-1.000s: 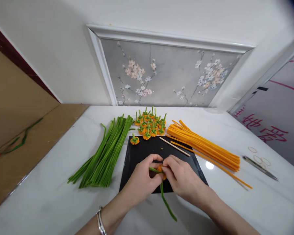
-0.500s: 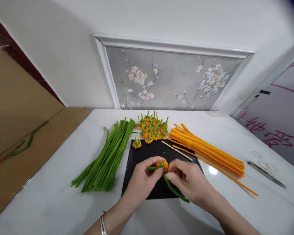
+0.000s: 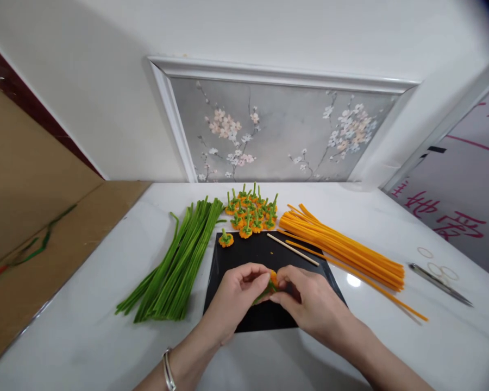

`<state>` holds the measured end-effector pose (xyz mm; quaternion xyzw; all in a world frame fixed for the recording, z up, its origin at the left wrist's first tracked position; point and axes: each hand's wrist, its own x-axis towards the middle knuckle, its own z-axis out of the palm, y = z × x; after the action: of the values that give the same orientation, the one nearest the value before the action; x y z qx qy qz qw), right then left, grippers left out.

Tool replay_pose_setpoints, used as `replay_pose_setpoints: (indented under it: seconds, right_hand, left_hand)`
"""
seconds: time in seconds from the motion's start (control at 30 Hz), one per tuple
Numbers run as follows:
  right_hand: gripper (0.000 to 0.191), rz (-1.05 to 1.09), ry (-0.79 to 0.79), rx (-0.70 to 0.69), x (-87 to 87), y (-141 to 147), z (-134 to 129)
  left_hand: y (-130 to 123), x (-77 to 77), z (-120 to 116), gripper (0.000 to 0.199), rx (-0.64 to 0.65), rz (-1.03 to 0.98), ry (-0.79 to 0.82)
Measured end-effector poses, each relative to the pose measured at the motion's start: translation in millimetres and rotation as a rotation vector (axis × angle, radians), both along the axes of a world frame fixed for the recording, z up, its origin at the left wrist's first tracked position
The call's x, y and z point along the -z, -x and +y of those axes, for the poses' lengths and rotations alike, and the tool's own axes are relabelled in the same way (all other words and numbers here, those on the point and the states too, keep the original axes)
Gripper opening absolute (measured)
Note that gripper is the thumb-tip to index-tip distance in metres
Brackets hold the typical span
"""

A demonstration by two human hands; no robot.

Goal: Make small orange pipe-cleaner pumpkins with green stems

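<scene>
Over the black mat, my left hand pinches a small orange pipe-cleaner flower, mostly hidden by the fingers. My right hand is closed against the flower's other side, its fingertips on a green pipe cleaner that bends beneath the flower. The exact grip of the right fingertips is partly hidden. Beyond the hands, a finished-looking orange flower with a green stem stands on the mat's far left corner. Several similar flowers cluster behind it, stems upward.
A bundle of green pipe cleaners lies left, and an orange bundle lies right. One thin pale stick crosses the mat. Far right are a slim pointed metal tool and several rubber bands. A wall panel rises behind.
The green pipe cleaner's loose end, earlier trailing toward the right wrist, now lies below the flower toward the left. Both hands have closed in around the flower, covering more of it.
</scene>
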<state>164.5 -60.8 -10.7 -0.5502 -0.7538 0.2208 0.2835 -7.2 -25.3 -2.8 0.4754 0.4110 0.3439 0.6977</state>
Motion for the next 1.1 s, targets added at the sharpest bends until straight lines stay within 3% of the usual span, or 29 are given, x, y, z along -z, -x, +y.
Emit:
replay_pose_setpoints:
  seconds: [0.17,0.33,0.47,0.53,0.7,0.77,0.97,1.1]
  right_hand:
    - [0.016,-0.052,-0.033,-0.012,3.7,0.2,-0.4]
    - [0.014,0.043,-0.166,-0.007,0.8,0.3,1.4]
    - [0.013,0.106,-0.182,0.007,-2.9,1.5,0.7]
    - [0.013,0.135,-0.113,0.009,-3.4,2.5,-0.3]
    - [0.012,0.365,0.364,0.059,-0.9,6.7,-1.5]
    - [0.013,0.504,0.469,0.090,-0.7,8.6,-0.7]
    - [0.039,0.972,0.502,0.189,-8.6,14.6,3.1]
    - [0.043,1.076,0.465,0.235,-8.6,20.5,2.5]
  left_hand:
    - [0.8,7.2,1.9,0.018,0.029,0.053,-0.103]
    - [1.5,11.4,2.8,0.014,0.013,0.197,-0.327]
    - [0.6,11.6,1.7,0.014,0.003,0.273,-0.407]
    - [0.2,12.2,0.4,0.015,-0.009,0.306,-0.463]
    - [0.1,11.9,-3.9,0.020,-0.014,0.416,-0.689]
    - [0.0,11.0,-4.8,0.020,-0.020,0.424,-0.714]
    - [-1.4,11.7,-4.5,0.014,-0.073,0.303,-0.544]
    - [-2.2,10.6,-5.2,0.012,-0.088,0.259,-0.511]
